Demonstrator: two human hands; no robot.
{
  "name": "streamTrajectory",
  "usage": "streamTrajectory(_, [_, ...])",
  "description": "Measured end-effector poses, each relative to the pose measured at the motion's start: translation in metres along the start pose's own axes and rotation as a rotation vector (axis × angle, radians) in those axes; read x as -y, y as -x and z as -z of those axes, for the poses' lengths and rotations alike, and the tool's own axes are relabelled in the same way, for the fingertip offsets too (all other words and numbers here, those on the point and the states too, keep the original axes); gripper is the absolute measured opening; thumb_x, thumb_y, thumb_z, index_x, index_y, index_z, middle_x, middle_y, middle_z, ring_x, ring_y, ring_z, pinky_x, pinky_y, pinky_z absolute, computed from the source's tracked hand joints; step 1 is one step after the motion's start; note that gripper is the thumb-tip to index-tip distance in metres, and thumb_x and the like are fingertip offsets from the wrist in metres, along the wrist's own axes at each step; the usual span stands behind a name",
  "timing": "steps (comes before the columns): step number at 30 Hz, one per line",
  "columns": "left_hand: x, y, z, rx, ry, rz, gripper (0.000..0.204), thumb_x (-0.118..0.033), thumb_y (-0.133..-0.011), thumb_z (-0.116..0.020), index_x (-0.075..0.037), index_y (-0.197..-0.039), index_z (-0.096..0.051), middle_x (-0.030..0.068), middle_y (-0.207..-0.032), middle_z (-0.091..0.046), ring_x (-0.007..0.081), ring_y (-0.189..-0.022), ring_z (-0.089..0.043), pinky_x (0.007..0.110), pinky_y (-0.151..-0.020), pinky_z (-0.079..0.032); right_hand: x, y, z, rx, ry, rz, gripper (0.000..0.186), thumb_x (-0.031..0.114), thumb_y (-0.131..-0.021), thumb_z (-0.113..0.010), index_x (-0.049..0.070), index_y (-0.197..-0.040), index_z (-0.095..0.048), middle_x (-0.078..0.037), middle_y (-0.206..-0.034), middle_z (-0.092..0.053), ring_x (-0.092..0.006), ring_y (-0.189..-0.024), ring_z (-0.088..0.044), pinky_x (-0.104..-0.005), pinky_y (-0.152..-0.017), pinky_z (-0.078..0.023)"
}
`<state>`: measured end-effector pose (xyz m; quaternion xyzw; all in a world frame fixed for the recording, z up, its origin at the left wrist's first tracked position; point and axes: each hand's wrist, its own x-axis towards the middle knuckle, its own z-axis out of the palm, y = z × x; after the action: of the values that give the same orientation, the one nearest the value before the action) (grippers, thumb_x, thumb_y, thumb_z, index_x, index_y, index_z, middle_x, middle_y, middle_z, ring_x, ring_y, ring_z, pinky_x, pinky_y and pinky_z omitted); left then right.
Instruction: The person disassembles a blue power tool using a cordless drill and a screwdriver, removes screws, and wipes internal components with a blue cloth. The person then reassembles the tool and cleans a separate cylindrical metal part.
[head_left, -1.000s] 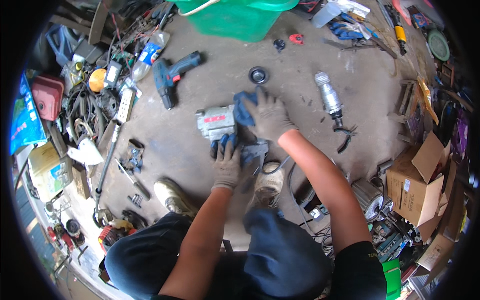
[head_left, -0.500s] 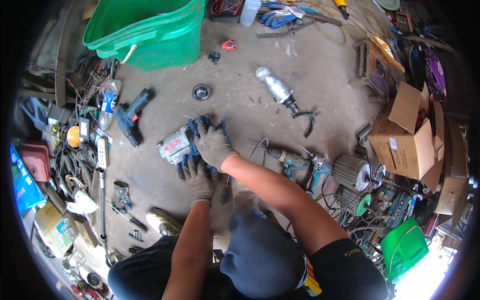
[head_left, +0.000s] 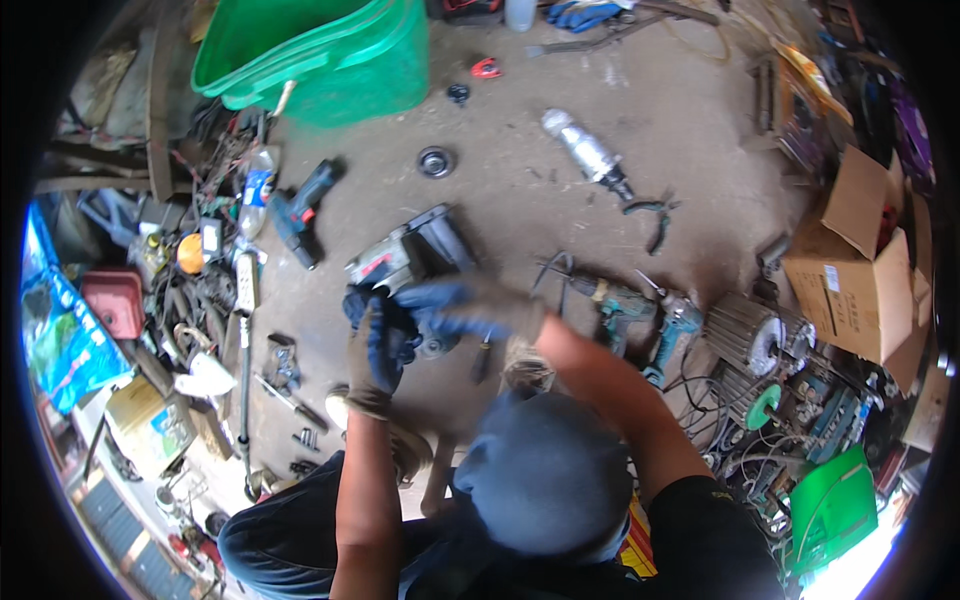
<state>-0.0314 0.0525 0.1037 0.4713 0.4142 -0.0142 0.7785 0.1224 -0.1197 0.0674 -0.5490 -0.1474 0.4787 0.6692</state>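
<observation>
A grey metal machine housing [head_left: 415, 250] with a red label lies on the floor in front of me, its dark end toward the far right. My left hand [head_left: 375, 355], in a grey glove with a blue palm, is closed around a dark blue bundle [head_left: 402, 335] that looks like cloth. It is raised just on the near side of the housing. My right hand [head_left: 490, 305], gloved alike, is smeared by motion with its fingers pointing left, over the housing's near right side. Whether it holds anything is not clear. A screwdriver [head_left: 483, 357] lies below it.
Left stand a cordless drill [head_left: 300, 212] and a plastic bottle [head_left: 256, 190]. Ahead are a round black part [head_left: 435, 162], a green tub [head_left: 370, 85] and a silver power tool [head_left: 585, 150] near pliers [head_left: 655, 215]. Right lie drills [head_left: 672, 335], motors [head_left: 745, 335] and a cardboard box [head_left: 845, 300].
Both hands have lifted off the housing toward me, uncovering its dark end. The dark blue bundle has come away with my left hand. The whole view has shifted slightly.
</observation>
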Motion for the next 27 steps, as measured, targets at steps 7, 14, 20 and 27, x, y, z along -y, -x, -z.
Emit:
streamTrajectory(7, [-0.053, 0.025, 0.039, -0.177, -0.005, -0.114, 0.037, -0.037, -0.106, -0.049, -0.004, -0.119, -0.059, 0.0138, -0.112, -0.071, 0.0178, -0.082, -0.066, 0.029, -0.065, -0.054, -0.068, -0.078, 0.051, -0.484, 0.909, -0.161, 0.073, 0.04, -0.074, -0.085, -0.006, -0.124, -0.061, -0.024, -0.114, -0.071, -0.0359, -0.102, -0.071, -0.0398, -0.093, -0.054])
streamTrajectory(14, [-0.151, 0.112, 0.069, -0.155, -0.701, -0.328, 0.049, -0.04, -0.108, -0.044, -0.008, -0.144, -0.049, 0.0111, -0.123, -0.07, 0.0139, -0.081, -0.064, 0.024, -0.063, -0.051, -0.013, -0.058, -0.024, -0.266, 0.551, -0.112, 0.044, 0.016, -0.069, -0.076, -0.006, -0.107, -0.067, -0.03, -0.1, -0.071, -0.0416, -0.098, -0.071, -0.0452, -0.089, -0.055])
streamTrajectory(20, [-0.183, 0.154, 0.056, -0.39, -0.438, -0.179, 0.051, -0.047, -0.104, -0.053, -0.01, -0.14, -0.051, 0.0042, -0.102, -0.072, 0.0065, -0.069, -0.056, 0.02, -0.053, -0.043, 0.096, 0.058, 0.052, -0.331, 0.289, -0.039, 0.042, 0.017, -0.075, -0.081, -0.003, -0.11, -0.069, -0.018, -0.094, -0.075, -0.0236, -0.078, -0.074, -0.0349, -0.074, -0.058])
streamTrajectory(27, [-0.18, 0.164, 0.065, -0.205, -0.499, -0.337, 0.075, -0.048, -0.096, -0.068, -0.009, -0.153, -0.039, 0.0036, -0.11, -0.064, 0.018, -0.096, -0.067, 0.021, -0.059, -0.046, 0.133, 0.151, 0.206, -0.927, -0.287, 0.207, 0.024, 0.009, -0.086, -0.072, -0.003, -0.106, -0.07, -0.013, -0.087, -0.072, -0.0192, -0.076, -0.07, -0.0316, -0.068, -0.059])
